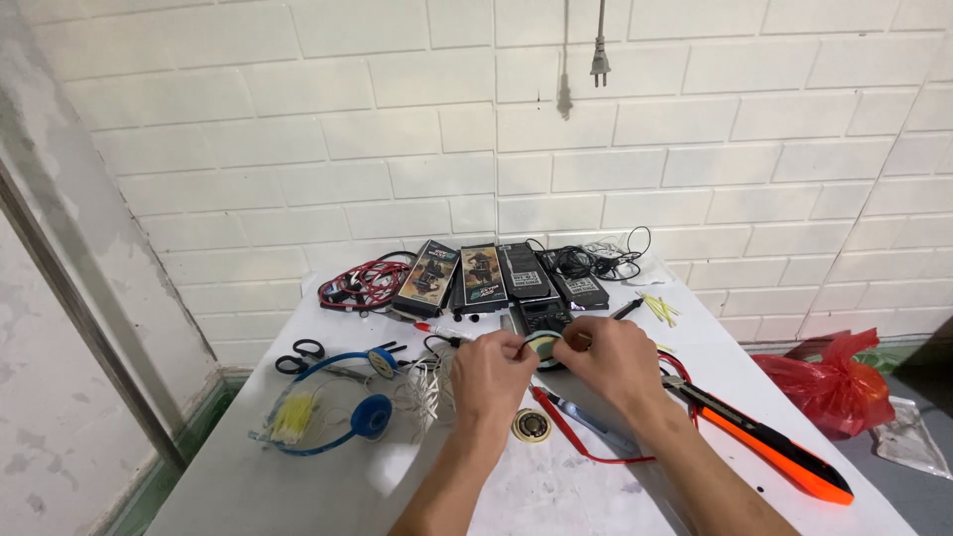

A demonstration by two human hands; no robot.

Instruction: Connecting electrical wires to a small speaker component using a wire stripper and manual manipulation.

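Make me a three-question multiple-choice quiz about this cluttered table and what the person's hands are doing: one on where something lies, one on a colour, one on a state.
1. Where do the scissors lie?
A. Left of both hands, by the blue headphones
B. On the red bag
C. Against the wall plug

2. What colour is the plastic bag on the floor?
A. Blue
B. Red
C. Yellow

3. How is the small round roll held?
A. Lying untouched on the table
B. By the left hand alone
C. Between the left hand and the right hand, above the table

Answers: 1 A, the black handles sit just beside the headphones' band. 2 B, it shows bright red right of the table. 3 C, fingers of both hands meet on the roll.
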